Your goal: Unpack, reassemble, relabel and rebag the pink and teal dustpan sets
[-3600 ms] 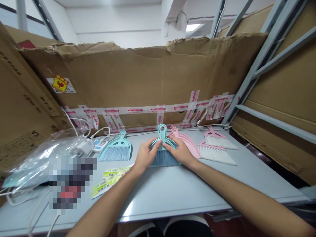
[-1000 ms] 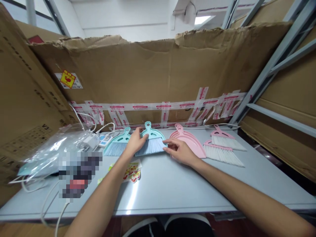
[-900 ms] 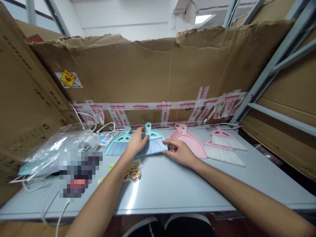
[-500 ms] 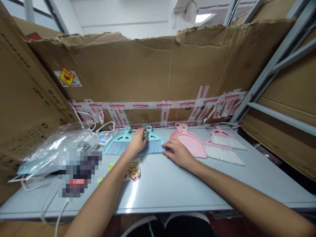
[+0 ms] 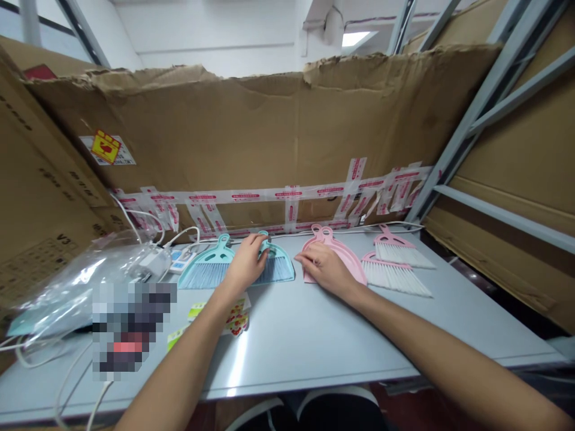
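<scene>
Two teal dustpans lie side by side, each with a blue-bristled brush in it. Over the handle of the right-hand teal brush [image 5: 279,268], my left hand [image 5: 246,261] has its fingers closed, partly hiding the dustpan [image 5: 293,275] beneath. The left teal brush [image 5: 204,274] rests in its own dustpan [image 5: 223,241]. My right hand [image 5: 327,267] hovers over the left part of the stacked pink dustpans [image 5: 348,257], fingers loosely bent and nothing visible in them. Two pink brushes with white bristles, a front one [image 5: 395,276] and a rear one [image 5: 399,250], lie farther right.
Clear plastic bags [image 5: 81,281], a white power strip [image 5: 182,258] and cables occupy the table's left side. A colourful sticker sheet [image 5: 238,317] lies near my left forearm. A tall cardboard sheet [image 5: 251,137] stands behind, with a metal shelf frame [image 5: 449,155] at right.
My right hand has let go of the right teal dustpan's corner and moved right, over the pink dustpans. My left hand stays at the teal brush handle. The view has shifted slightly.
</scene>
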{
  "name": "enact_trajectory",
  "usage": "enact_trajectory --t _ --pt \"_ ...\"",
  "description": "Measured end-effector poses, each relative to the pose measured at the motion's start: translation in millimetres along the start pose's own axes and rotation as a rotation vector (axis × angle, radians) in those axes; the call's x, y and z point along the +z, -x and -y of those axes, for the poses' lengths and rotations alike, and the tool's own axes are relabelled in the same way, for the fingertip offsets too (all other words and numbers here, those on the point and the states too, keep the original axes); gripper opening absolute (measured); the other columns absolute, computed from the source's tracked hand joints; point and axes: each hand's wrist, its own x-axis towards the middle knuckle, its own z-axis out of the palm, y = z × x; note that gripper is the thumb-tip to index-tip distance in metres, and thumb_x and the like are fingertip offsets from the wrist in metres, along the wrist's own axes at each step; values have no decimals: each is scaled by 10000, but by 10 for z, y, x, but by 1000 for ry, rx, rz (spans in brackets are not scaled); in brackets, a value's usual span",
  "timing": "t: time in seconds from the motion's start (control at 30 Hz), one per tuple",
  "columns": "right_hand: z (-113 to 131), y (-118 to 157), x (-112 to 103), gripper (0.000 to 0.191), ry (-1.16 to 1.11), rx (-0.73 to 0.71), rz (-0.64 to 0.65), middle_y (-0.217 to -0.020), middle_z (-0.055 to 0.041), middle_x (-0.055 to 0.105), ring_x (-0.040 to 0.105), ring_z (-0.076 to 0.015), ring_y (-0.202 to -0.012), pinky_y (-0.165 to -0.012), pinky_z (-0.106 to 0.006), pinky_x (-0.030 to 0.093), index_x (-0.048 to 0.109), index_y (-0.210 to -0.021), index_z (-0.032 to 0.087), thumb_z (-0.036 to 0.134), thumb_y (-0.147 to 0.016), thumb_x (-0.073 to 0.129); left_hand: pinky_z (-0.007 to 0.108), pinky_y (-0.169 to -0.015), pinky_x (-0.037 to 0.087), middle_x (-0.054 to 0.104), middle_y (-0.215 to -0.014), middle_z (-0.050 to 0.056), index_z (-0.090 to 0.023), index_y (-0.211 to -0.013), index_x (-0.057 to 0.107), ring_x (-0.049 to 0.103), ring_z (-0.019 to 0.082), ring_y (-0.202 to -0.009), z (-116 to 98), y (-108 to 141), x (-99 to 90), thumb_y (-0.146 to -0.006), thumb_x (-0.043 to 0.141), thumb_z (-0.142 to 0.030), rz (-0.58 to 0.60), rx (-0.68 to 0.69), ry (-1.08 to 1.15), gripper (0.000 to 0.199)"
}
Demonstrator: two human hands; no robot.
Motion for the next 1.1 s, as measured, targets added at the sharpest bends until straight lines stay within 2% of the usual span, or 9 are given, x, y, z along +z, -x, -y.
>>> enact_trajectory --t 0.2,0.33,0.43,0.53,0.67,0.77,0.87,0.97,1.1 --pt "-450 -109 -458 431 388 56 -127 -1346 -187 773 666 -353 -1243 -1095 -507 547 712 -1453 148 247 -1165 408 519 -1147 565 737 -1376 150 -217 -1422 693 680 326 -1312 -279 14 9 -1105 560 -221 51 177 51 344" --pt "-665 -88 -613 298 593 147 36 -1217 -217 762 627 -399 -1187 -1040 -513 538 784 -1241 135 330 -1095 612 496 -1098 586 762 -1323 152 -226 -1398 720 707 311 -1249 -388 23 13 -1117 545 -233 110 290 114 331" --pt "-755 -84 -616 204 525 211 147 -1115 -159 804 648 -343 -1087 -966 -435 531 795 -1127 173 263 -1087 617 496 -1080 585 776 -1281 158 -214 -1372 733 712 312 -1227 -456 39 6 -1124 527 -249 129 305 156 324" --pt "-751 -111 -633 221 386 194 161 -1078 -116 831 670 -299 -1027 -919 -389 520 796 -1064 206 211 -1099 577 485 -1106 565 789 -1280 143 -226 -1349 743 718 299 -1237 -551 61 -2 -1136 518 -296 130 225 270 318" --pt "-558 -145 -674 163 106 138 107 -1144 -85 844 738 -259 -1010 -907 -367 540 781 -1156 231 243 -1067 645 459 -1157 545 724 -1499 149 -240 -1508 660 706 295 -1341 -671 86 49 -1134 571 -472 94 -101 616 449" --pt "-313 -142 -611 152 -125 132 103 -1066 -52 845 762 -223 -922 -834 -333 554 758 -1149 233 286 -1011 726 447 -1144 555 686 -1574 165 -238 -1631 562 694 326 -1388 -709 104 148 -1060 685 -587 201 -323 852 681" --pt "-134 -138 -523 159 -267 97 164 -1018 -46 840 760 -202 -875 -772 -302 545 766 -1077 226 360 -993 772 435 -1058 581 780 -1420 156 -207 -1594 617 744 350 -1274 -734 123 234 -983 779 -594 320 -394 904 741" --pt "-199 -162 -573 218 -180 102 199 -985 -48 846 750 -197 -834 -759 -296 527 801 -1021 228 431 -1041 726 393 -947 582 826 -1287 130 -189 -1449 740 766 332 -1148 -776 135 248 -995 753 -549 367 -337 854 579" --pt "-699 -157 -904 261 362 326 74 -960 -95 840 744 -254 -858 -792 -335 504 798 -962 212 409 -1064 660 353 -879 561 840 -1192 108 -186 -1352 787 761 294 -1053 -803 136 230 -977 763 -535 356 -353 852 513"
